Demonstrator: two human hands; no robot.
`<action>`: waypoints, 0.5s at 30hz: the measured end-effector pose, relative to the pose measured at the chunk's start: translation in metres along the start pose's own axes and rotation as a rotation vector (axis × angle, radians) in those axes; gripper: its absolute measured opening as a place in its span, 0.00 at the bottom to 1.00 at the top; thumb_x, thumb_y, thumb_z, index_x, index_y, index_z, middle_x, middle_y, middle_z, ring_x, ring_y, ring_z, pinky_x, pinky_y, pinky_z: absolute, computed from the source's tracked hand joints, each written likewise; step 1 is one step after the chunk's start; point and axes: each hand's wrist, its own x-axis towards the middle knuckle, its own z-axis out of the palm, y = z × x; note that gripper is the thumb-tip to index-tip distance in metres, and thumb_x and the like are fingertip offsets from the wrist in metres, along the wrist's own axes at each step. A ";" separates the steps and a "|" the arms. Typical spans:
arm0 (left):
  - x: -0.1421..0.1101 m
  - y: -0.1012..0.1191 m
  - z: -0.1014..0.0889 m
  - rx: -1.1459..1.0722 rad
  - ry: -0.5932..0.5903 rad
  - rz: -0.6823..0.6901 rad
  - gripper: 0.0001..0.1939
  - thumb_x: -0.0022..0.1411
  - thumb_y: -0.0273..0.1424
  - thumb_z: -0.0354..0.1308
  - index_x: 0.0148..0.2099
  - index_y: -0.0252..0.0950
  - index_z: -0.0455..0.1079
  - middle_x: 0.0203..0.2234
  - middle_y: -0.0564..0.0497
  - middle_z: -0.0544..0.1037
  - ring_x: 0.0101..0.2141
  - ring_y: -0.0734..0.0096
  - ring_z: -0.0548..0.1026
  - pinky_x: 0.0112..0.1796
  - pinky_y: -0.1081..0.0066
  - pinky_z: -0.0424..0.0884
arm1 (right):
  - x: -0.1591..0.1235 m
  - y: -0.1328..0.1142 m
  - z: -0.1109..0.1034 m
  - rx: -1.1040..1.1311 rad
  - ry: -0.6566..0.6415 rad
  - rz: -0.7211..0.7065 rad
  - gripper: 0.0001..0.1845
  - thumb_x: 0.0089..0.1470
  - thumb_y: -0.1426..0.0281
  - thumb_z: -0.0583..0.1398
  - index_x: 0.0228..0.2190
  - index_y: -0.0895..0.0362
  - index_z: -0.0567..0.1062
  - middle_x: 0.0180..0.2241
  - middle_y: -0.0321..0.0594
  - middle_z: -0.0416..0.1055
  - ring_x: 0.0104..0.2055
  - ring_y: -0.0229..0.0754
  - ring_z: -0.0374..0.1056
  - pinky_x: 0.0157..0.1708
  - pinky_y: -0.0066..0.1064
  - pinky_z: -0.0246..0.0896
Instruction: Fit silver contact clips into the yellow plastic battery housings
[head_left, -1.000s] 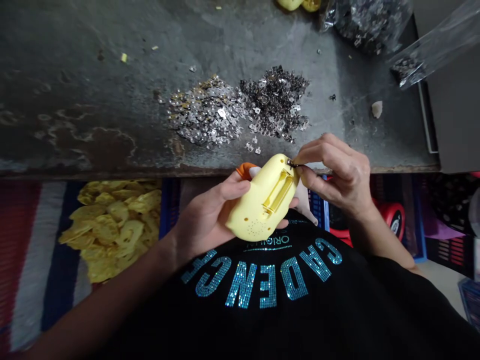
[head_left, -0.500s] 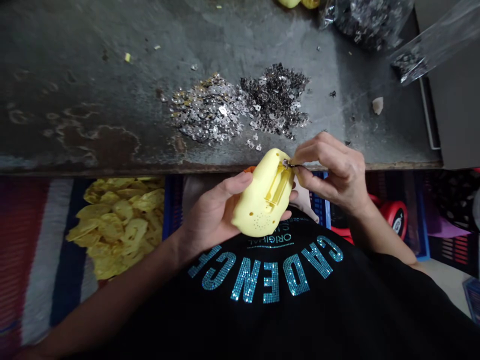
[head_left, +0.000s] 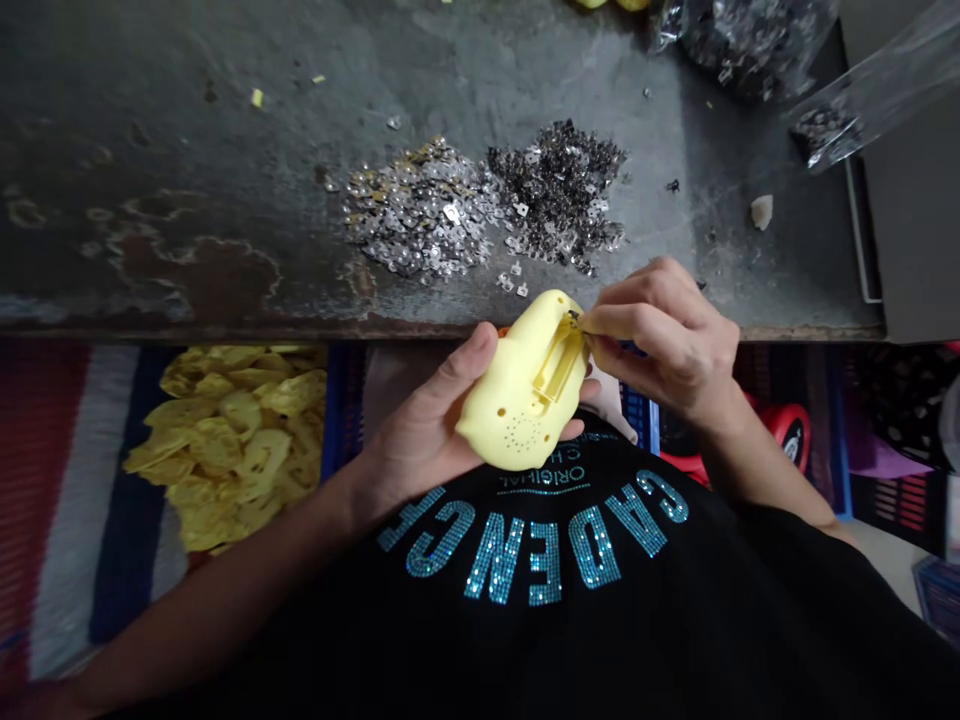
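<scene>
Yellow toy housing (head_left: pixel 517 400), right fingertips (head_left: pixel 589 322) closer

**Setting:** a small-parts handwork workshop, shown by the loose stock and worn surfaces below.
**Work surface:** a grey bench (head_left: pixel 150 130), scuffed, stained and rust-marked along its front edge.
**On the bench:** a silvery heap of stamped metal clips (head_left: pixel 420 210), a dark heap of stamped metal clips (head_left: pixel 559 195), and a clear plastic bag (head_left: pixel 750 45) of similar parts.
**Piece in hand:** a yellow plastic casing (head_left: pixel 525 390).
**Below the bench:** loose yellow plastic pieces (head_left: pixel 225 450) on a striped cloth (head_left: pixel 75 500), beside a blue plastic crate (head_left: pixel 341 400).
</scene>
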 end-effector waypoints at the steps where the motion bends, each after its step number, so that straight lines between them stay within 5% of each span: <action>1: 0.000 0.000 0.001 0.005 0.008 -0.001 0.36 0.71 0.48 0.68 0.73 0.34 0.71 0.67 0.33 0.79 0.65 0.36 0.79 0.54 0.54 0.86 | 0.000 0.001 0.000 -0.017 -0.012 0.001 0.07 0.71 0.68 0.63 0.48 0.44 0.80 0.42 0.36 0.80 0.39 0.44 0.74 0.40 0.44 0.73; 15: 0.001 0.000 0.006 -0.021 0.037 0.010 0.27 0.74 0.45 0.66 0.67 0.36 0.77 0.63 0.38 0.83 0.60 0.46 0.83 0.52 0.57 0.87 | -0.003 -0.004 0.000 -0.046 0.030 -0.081 0.13 0.70 0.75 0.65 0.55 0.54 0.77 0.44 0.42 0.83 0.41 0.43 0.77 0.42 0.38 0.76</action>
